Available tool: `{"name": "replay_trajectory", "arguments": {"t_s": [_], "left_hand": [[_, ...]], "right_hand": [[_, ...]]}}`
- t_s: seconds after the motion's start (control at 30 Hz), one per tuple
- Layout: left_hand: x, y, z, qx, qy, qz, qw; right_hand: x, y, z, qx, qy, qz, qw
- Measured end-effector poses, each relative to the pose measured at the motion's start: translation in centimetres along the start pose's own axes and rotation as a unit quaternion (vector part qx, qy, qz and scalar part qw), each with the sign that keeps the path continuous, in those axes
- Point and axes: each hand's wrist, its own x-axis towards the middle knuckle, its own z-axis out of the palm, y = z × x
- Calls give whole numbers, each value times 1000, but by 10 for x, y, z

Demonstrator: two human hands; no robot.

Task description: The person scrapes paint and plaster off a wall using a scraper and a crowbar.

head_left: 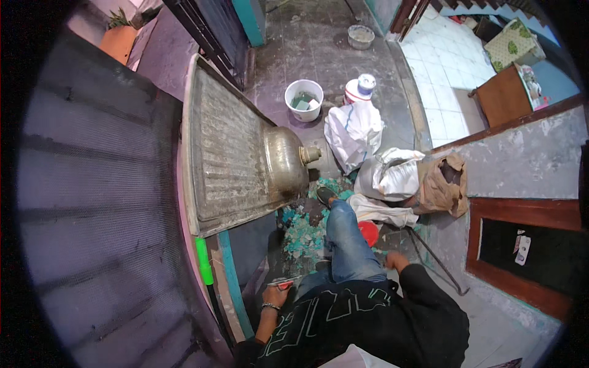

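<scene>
My left hand (pixel 276 297), with a band on its wrist, is closed round a flat-bladed tool with a red handle (pixel 285 285). The thin metal edge of that tool points to the right, beside my leg. My right hand (pixel 394 261) hangs near my right knee, its fingers curled, and I see nothing in it. Broken turquoise chips (pixel 300 236) cover the floor ahead of my left hand. Beside them a worn metal sink (pixel 227 147) stands on its edge, its bowl and drain facing right.
A white bucket (pixel 304 101) with pieces inside stands ahead. White sacks (pixel 353 135), a brown bag (pixel 443 184) and a red round object (pixel 368 233) lie right of my leg. A bent metal bar (pixel 438 264) leans there. Further off sits a metal basin (pixel 361 38). A dark ribbed shutter (pixel 104 202) borders the left.
</scene>
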Motion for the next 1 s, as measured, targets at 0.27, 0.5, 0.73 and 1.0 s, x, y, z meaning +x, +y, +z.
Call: {"name": "replay_trajectory", "arguments": {"t_s": [0.27, 0.5, 0.73, 1.0], "left_hand": [[48, 62, -36, -68, 93, 144, 983], [129, 155, -120, -277, 107, 101, 950], [194, 246, -190, -183, 94, 102, 973], [209, 266, -212, -118, 67, 4, 991]], "right_hand": [[-8, 31, -75, 210, -19, 22, 977], [101, -28, -303, 500, 226, 59, 834], [202, -38, -349, 386, 442, 194, 786], [138, -36, -419, 340, 395, 51, 852]]}}
